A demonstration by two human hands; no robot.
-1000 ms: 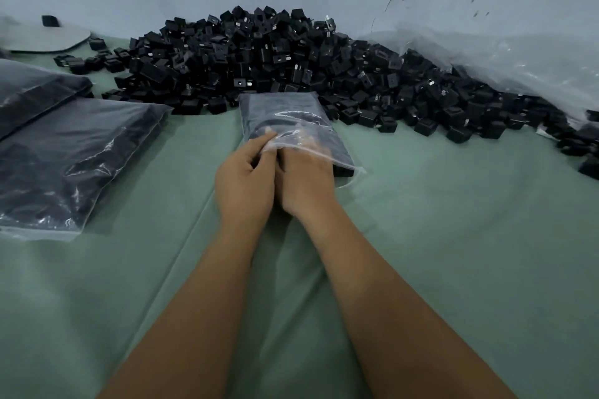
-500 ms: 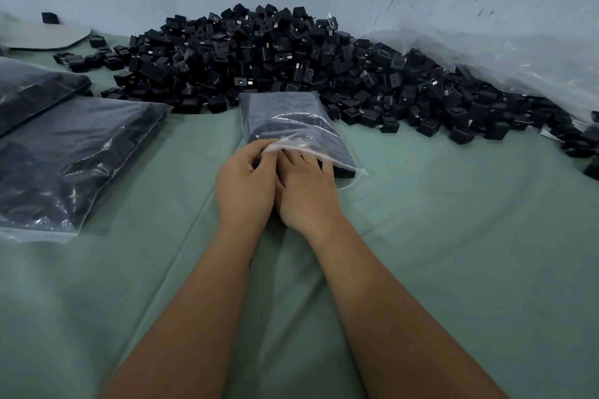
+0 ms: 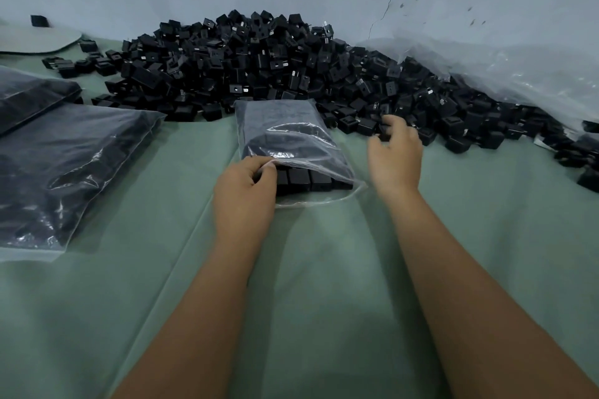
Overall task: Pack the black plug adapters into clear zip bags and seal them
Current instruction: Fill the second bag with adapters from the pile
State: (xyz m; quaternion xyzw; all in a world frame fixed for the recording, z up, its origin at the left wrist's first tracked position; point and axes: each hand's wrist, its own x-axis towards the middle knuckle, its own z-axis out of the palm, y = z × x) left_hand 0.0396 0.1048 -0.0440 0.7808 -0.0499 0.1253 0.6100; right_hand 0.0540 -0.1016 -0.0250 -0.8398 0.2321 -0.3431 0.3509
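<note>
One view only, from the head: my left hand pinches the upper lip of the clear zip bag, keeping its mouth open toward me, long axis running away to the adapter pile on the tabletop; right hand, fingers loosely spread, reaches the pile's edge; whether it holds anything, I cannot tell

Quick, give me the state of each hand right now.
Left hand: pinches the open mouth of the clear zip bag of black plug adapters.
Right hand: blurred at the black adapter pile; grip cannot be told.
</note>
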